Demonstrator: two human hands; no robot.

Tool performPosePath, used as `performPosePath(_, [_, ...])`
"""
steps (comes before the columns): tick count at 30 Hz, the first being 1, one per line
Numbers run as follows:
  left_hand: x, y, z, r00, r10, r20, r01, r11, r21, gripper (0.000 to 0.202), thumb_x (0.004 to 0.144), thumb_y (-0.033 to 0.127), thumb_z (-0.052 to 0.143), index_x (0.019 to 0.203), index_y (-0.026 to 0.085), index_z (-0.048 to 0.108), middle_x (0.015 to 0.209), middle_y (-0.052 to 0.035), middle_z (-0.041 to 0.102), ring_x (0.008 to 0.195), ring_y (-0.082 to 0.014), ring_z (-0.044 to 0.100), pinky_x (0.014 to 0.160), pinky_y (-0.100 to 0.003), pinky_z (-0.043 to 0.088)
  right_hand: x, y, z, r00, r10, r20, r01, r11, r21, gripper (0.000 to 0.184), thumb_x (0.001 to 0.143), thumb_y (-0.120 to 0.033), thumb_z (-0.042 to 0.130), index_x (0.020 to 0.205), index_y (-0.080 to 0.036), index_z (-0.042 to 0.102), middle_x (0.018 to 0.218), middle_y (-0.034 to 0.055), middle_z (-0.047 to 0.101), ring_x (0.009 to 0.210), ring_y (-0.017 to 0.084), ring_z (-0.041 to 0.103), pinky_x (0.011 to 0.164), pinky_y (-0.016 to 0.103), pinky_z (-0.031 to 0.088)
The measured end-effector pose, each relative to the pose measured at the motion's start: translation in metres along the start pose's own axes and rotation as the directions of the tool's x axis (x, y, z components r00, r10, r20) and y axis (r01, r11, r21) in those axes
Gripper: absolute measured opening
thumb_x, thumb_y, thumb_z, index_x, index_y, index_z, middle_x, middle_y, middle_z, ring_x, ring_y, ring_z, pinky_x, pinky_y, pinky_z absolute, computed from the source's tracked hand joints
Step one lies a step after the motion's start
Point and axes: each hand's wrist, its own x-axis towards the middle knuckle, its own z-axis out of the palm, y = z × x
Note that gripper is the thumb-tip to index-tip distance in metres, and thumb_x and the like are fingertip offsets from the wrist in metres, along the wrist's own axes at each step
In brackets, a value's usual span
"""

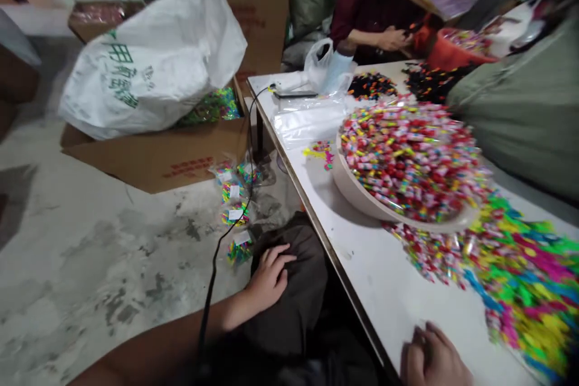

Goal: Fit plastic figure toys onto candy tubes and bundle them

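Observation:
My left hand lies on my dark-clothed knee, fingers apart and nothing in them. At the bottom edge, my right hand rests on the white table with its fingers curled in; nothing shows in it, and it is slightly blurred. Beyond it stands a wide pale basin heaped with small red, pink and yellow wrapped pieces. More such pieces spill beneath its rim. A pile of bright green, yellow, blue and pink pieces spreads to the right of my right hand.
Clear plastic bags and a phone-like dark slab lie at the table's far left corner. A co-worker's hands are near a red basin. An open carton, filled packets and a black cable are left.

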Motion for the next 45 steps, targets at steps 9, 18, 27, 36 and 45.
performPosePath(9, [-0.044, 0.042, 0.035, 0.985, -0.098, 0.142, 0.033, 0.917, 0.399, 0.059, 0.077, 0.013, 0.040, 0.135, 0.016, 0.033, 0.147, -0.0104, 0.023, 0.135, -0.0271, 0.017, 0.109, -0.047, 0.019, -0.007, -0.028, -0.022, 0.995, 0.067, -0.069, -0.050, 0.972, 0.229, 0.025, 0.080, -0.030, 0.039, 0.093, -0.020, 0.058, 0.113, 0.0094, 0.059, 0.099, 0.026, 0.056, 0.076, 0.041, 0.044])
performPosePath(18, [-0.057, 0.047, 0.033, 0.930, 0.036, 0.367, -0.217, 0.858, 0.465, 0.051, 0.078, 0.015, 0.039, 0.128, 0.020, 0.045, 0.147, -0.0093, 0.022, 0.136, -0.0261, 0.016, 0.108, -0.043, 0.022, -0.031, -0.030, -0.032, 0.979, 0.133, -0.153, -0.049, 0.888, 0.457, 0.021, 0.081, -0.024, 0.041, 0.088, -0.020, 0.060, 0.105, 0.0072, 0.063, 0.101, 0.022, 0.055, 0.084, 0.039, 0.041])
performPosePath(27, [-0.063, 0.043, 0.054, 0.967, 0.175, 0.183, -0.246, 0.826, 0.507, 0.041, 0.073, 0.013, 0.048, 0.112, 0.024, 0.057, 0.143, -0.0097, 0.028, 0.132, -0.0305, 0.024, 0.105, -0.049, 0.025, -0.031, -0.025, -0.027, 0.974, 0.188, -0.125, -0.106, 0.870, 0.481, 0.020, 0.081, -0.024, 0.042, 0.089, -0.021, 0.060, 0.106, 0.0051, 0.062, 0.099, 0.022, 0.053, 0.083, 0.038, 0.038])
performPosePath(36, [-0.047, 0.034, 0.046, 0.978, 0.187, 0.092, -0.208, 0.837, 0.507, 0.030, 0.077, 0.015, 0.046, 0.101, 0.023, 0.060, 0.133, -0.0080, 0.040, 0.123, -0.0275, 0.035, 0.098, -0.047, 0.034, 0.060, -0.049, -0.017, 0.982, 0.141, -0.127, -0.075, 0.903, 0.424, 0.034, 0.079, -0.015, 0.043, 0.111, -0.015, 0.054, 0.124, 0.0112, 0.051, 0.112, 0.024, 0.043, 0.092, 0.037, 0.033])
performPosePath(45, [-0.043, 0.031, 0.045, 0.973, 0.201, 0.116, -0.232, 0.812, 0.536, 0.027, 0.082, 0.021, 0.042, 0.101, 0.024, 0.061, 0.131, -0.0086, 0.040, 0.120, -0.0276, 0.038, 0.095, -0.045, 0.037, 0.064, -0.056, -0.025, 0.965, 0.258, -0.047, -0.234, 0.927, 0.294, 0.044, 0.079, -0.019, 0.045, 0.123, -0.018, 0.046, 0.118, 0.0107, 0.052, 0.103, 0.025, 0.043, 0.087, 0.038, 0.030])
